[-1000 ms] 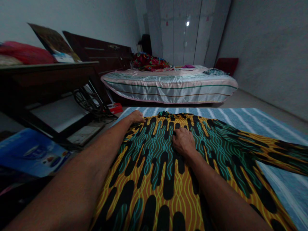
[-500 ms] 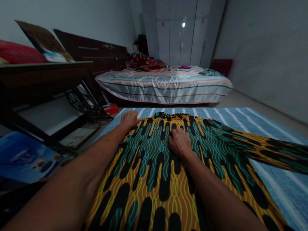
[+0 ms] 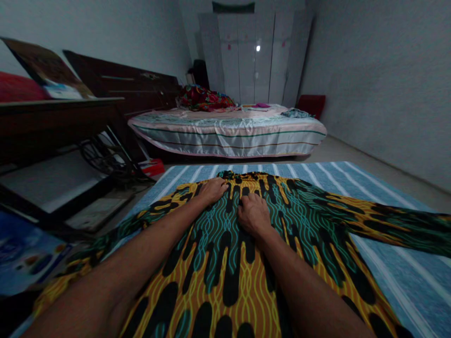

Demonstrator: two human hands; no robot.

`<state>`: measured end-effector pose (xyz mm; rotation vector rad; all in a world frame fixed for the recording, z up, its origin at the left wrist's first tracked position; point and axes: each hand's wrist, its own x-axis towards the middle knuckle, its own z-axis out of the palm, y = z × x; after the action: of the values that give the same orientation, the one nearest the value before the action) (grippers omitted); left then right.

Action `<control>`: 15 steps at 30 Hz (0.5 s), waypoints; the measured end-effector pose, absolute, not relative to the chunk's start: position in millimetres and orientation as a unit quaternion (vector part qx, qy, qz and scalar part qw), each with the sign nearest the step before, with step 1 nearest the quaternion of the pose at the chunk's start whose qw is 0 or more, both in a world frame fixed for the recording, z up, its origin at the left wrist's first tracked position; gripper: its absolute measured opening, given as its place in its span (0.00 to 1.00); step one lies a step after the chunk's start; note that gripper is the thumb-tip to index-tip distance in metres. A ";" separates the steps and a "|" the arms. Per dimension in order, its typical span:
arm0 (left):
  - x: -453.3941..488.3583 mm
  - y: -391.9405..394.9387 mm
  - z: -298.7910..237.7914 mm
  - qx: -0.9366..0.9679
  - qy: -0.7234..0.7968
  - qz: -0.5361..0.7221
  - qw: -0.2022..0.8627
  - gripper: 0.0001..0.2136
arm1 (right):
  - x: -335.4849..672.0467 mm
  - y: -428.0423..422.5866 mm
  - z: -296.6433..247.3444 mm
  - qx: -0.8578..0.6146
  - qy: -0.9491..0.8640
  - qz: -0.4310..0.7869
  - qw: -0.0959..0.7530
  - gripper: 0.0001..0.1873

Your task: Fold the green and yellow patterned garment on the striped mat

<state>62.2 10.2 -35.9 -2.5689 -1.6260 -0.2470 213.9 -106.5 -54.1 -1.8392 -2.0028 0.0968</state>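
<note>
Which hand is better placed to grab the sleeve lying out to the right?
Probably right: the right hand rests mid-garment, nearer that sleeve; the left hand sits farther away, by the collar.

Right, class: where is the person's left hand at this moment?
In the head view, the left hand rests just left of centre on the patterned garment, near its far edge, close beside the right hand.

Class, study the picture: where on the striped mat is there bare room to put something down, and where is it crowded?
Bare mat lies between the garment and its outstretched sleeve, and in the strip beyond the sleeve toward the bed. It is crowded mid-mat, where the left hand and right hand rest on the garment.
</note>
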 end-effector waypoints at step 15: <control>129.8 20.8 -42.2 -0.929 -0.329 -0.154 -0.076 0.11 | 213.0 -106.4 -55.0 -0.662 -0.714 0.039 0.224 0.19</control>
<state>129.8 20.8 -42.2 -3.0679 -1.0850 -0.5071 213.0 -106.4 -55.0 -1.8284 -1.9706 0.1079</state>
